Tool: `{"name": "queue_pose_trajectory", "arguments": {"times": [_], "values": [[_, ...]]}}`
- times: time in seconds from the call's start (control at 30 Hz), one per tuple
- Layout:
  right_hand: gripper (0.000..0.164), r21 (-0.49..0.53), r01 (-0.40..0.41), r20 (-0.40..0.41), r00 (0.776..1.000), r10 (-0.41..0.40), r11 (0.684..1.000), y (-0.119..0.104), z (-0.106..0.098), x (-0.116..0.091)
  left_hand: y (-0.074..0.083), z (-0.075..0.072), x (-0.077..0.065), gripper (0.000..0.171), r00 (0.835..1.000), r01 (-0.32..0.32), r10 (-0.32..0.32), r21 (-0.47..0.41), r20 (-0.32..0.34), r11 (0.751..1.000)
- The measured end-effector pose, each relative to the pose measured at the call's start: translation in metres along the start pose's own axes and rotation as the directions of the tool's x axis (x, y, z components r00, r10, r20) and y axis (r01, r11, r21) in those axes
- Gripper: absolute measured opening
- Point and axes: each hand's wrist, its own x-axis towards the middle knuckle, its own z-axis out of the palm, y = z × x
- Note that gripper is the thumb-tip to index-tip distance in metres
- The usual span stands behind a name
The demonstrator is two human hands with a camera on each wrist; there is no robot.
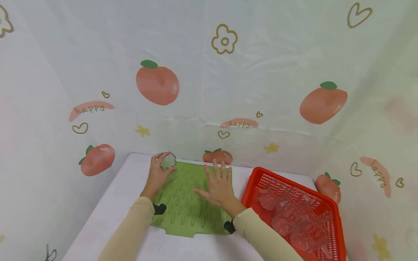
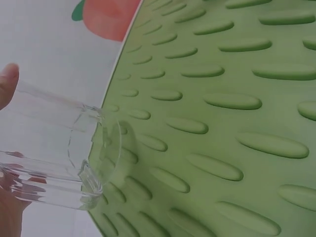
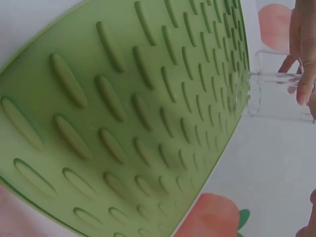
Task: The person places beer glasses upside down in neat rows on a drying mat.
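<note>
My left hand [image 1: 156,177] grips a clear glass mug [image 1: 168,162] at the back left corner of a green drying mat [image 1: 187,206]. The mug's rounded end is against or just above the mat's ridged surface in the left wrist view; I cannot tell whether it touches. What looks like a handle loop of the mug [image 3: 274,96] shows in the right wrist view. My right hand [image 1: 220,186] is over the right side of the mat, fingers spread and straight, holding nothing.
To the right of the mat stands a red plastic basket [image 1: 249,190] with several clear glass pieces [image 1: 284,224] lying in it. The white table [image 1: 107,217] meets a printed curtain [image 1: 196,90] at the back and sides. Black wrist straps [image 1: 160,209] are on both arms.
</note>
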Motion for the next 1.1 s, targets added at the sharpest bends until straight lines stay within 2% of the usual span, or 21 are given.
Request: {"name": "queue_pose_trajectory", "arguments": {"times": [0.17, 0.33, 0.6, 0.87, 1.1], "values": [[0.100, -0.009, -0.006, 0.011, 1.000, 0.006, 1.000, 0.003, -0.001, 0.001, 0.000, 0.000, 0.004, 0.073, 1.000, 0.003, -0.003, 0.002, 0.023, 1.000], [0.099, 0.007, -0.005, 0.001, 1.000, 0.005, 1.000, 0.004, 0.002, 0.002, 0.000, -0.001, 0.006, 0.072, 1.000, 0.017, -0.017, -0.001, 0.006, 1.000], [0.098, 0.009, -0.021, 0.032, 0.999, 0.020, 1.000, 0.006, 0.003, -0.001, -0.007, 0.001, 0.009, 0.072, 1.000, 0.021, -0.021, -0.037, 0.010, 0.999], [0.097, -0.005, -0.023, 0.034, 0.999, 0.023, 1.000, 0.009, 0.002, -0.002, -0.013, 0.001, 0.011, 0.082, 0.998, 0.033, -0.032, -0.028, 0.060, 0.999], [0.096, -0.012, -0.041, 0.064, 0.997, 0.042, 0.999, 0.010, 0.001, -0.003, -0.017, 0.000, 0.014, 0.091, 0.990, 0.086, -0.086, 0.003, 0.116, 0.996]]}}
